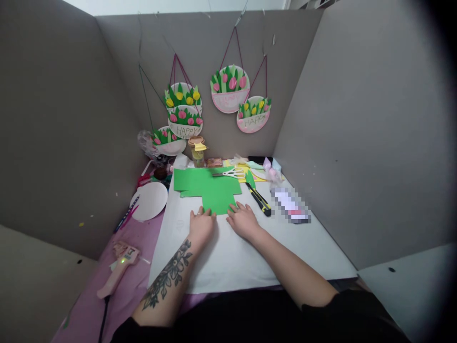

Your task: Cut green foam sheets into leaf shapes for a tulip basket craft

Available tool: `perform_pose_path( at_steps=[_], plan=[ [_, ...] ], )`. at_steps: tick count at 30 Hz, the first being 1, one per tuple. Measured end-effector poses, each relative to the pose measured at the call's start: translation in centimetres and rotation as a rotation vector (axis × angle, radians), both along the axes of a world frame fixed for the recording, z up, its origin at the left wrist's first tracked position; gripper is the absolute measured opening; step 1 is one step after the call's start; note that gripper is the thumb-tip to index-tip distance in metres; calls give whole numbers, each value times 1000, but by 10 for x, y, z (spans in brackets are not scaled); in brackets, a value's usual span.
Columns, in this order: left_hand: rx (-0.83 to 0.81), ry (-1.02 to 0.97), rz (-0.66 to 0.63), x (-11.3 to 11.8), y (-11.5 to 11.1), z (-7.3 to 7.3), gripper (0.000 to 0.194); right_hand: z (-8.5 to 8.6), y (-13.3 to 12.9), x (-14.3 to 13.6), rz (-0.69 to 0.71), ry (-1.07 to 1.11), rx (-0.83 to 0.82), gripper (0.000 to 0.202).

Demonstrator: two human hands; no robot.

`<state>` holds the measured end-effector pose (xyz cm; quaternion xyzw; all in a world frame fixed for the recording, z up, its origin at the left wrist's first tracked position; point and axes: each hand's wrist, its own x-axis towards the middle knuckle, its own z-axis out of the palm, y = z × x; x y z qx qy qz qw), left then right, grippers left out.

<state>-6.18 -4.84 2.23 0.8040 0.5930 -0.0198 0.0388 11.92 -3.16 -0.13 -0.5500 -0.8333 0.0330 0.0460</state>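
Observation:
A piece of green paper (218, 204) lies on the white-covered table. Its near end is between my two hands, and wider green sheets (193, 180) lie at its far end. The fingers of my left hand (202, 225) are apart and rest at the near left corner of the paper. On the opposite corner, the spread fingertips of my right hand (243, 220) touch the edge. Neither hand is closed around anything. White-handled scissors (233, 173) lie across the green sheets. To the right of them is a black and yellow utility knife (259, 200).
A pink glue gun (119, 271) with a lit green light lies at left, below a white paper plate (152, 202). A phone (291, 205) is at right. Behind stands a lidded cup (197, 151). Decorated plates (230, 97) hang on the grey partition (300, 28).

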Motion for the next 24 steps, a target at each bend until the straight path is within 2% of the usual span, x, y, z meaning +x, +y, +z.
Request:
perform_pose_path(
  at_steps=[4, 7, 12, 17, 20, 24],
  plan=[
    [-42, -6, 84, -14, -2, 8, 34, 1, -1, -3, 22, 16, -3, 40],
    [-37, 2, 93, -20, -1, 8, 33, -2, 1, -5, 76, 57, -32, 44],
    [-6, 39, 67, -18, 2, 3, 33, -5, 7, -22, 210, 100, -91, 55],
    [8, 33, 67, -21, 2, -5, 30, -5, 8, -48, 312, 125, -96, 55],
    [30, 59, 68, -21, 1, -8, 29, -3, 5, -51, 281, 132, -116, 55],
    [45, 80, 62, -19, 0, -5, 32, 0, 2, -29, 144, 102, -130, 57]
  ],
)
